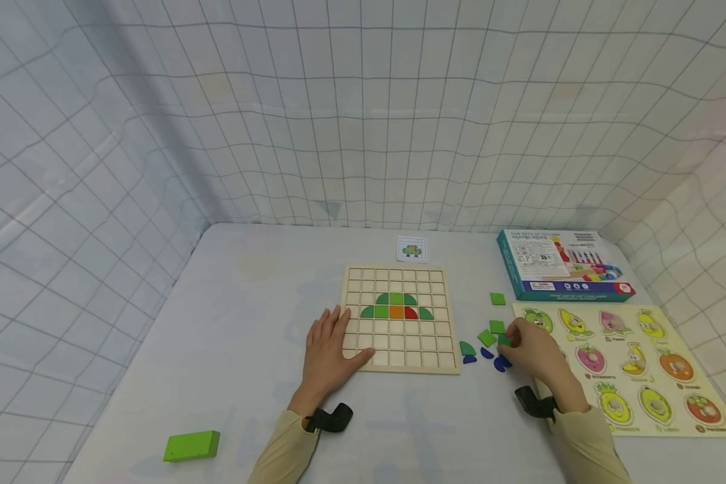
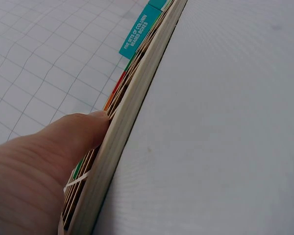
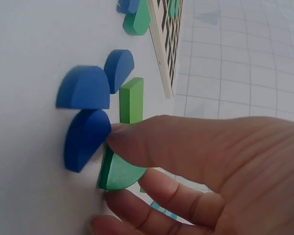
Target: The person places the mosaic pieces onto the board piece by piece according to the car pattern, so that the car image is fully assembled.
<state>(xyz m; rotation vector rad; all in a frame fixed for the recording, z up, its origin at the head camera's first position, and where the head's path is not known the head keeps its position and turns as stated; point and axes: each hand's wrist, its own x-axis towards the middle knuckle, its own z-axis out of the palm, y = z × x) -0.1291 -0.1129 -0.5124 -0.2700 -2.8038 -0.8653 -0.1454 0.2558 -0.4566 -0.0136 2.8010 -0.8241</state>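
My left hand (image 1: 328, 349) lies with fingers extended on the left edge of a wooden grid board (image 1: 399, 369); its thumb (image 2: 83, 129) rests over the near corner in the left wrist view. On the board sit green, orange and red pieces, squares and quarter-circles. Right of the board, my right hand (image 1: 540, 353) pinches a dark green quarter-circle block (image 3: 126, 174) between thumb and fingers. Close beside it are blue half-circle blocks (image 3: 85, 90) and light green square blocks (image 1: 487, 338). Another dark green quarter-circle (image 1: 467, 349) lies nearer the board.
A pattern card (image 1: 412, 249) lies behind the board. At the back right is a teal-sided box (image 1: 565, 265). A fruit picture board (image 1: 638, 366) extends under my right wrist. A bright green block (image 1: 191, 446) sits at the front left.
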